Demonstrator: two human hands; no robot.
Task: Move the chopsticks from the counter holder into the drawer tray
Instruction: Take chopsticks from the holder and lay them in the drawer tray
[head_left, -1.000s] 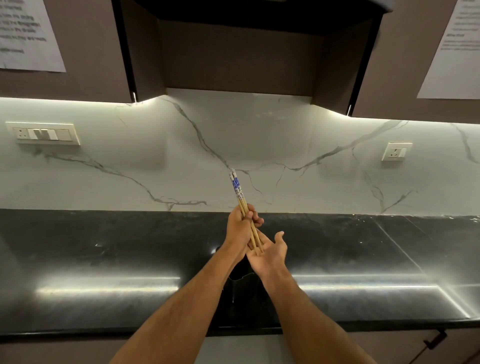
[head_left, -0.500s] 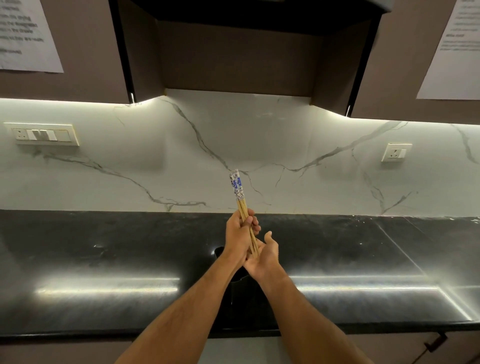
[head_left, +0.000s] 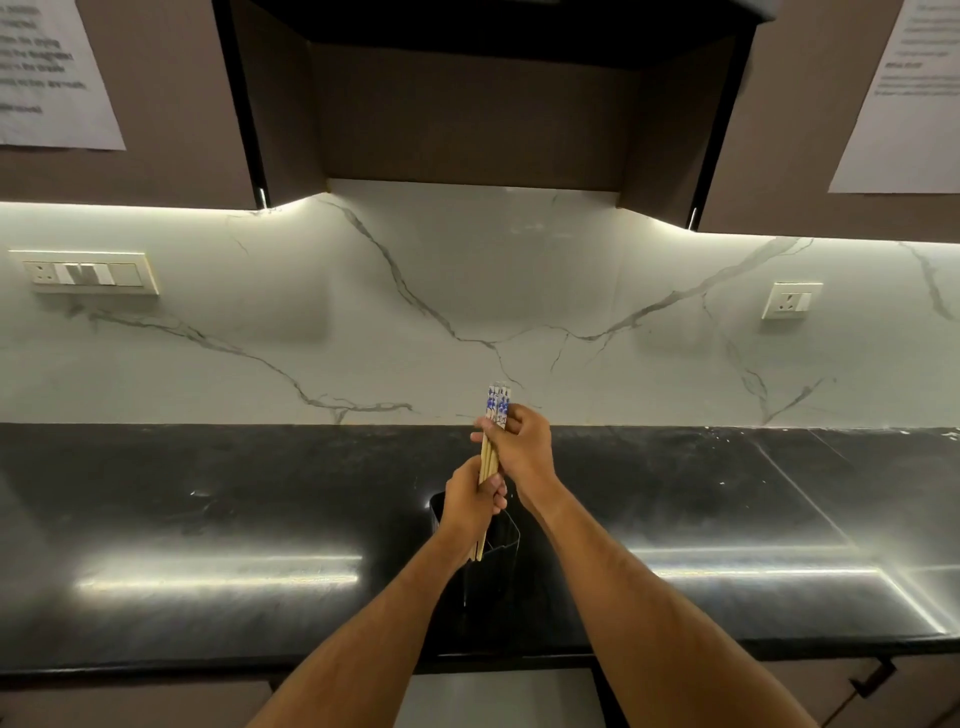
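Gripping the chopsticks (head_left: 488, 460) with both hands now, the person is holding the bundle nearly upright over the black holder (head_left: 501, 551) on the dark counter (head_left: 208, 519). The right hand (head_left: 524, 449), open-palmed beneath them a second ago, is closing its fingers around the patterned upper ends, while the left hand (head_left: 470, 506) is clasping the lower shafts, having slid down.

Two bare forearms, no sleeves; left hand (head_left: 470, 506) and right hand (head_left: 522, 449) without rings, watch or gloves.
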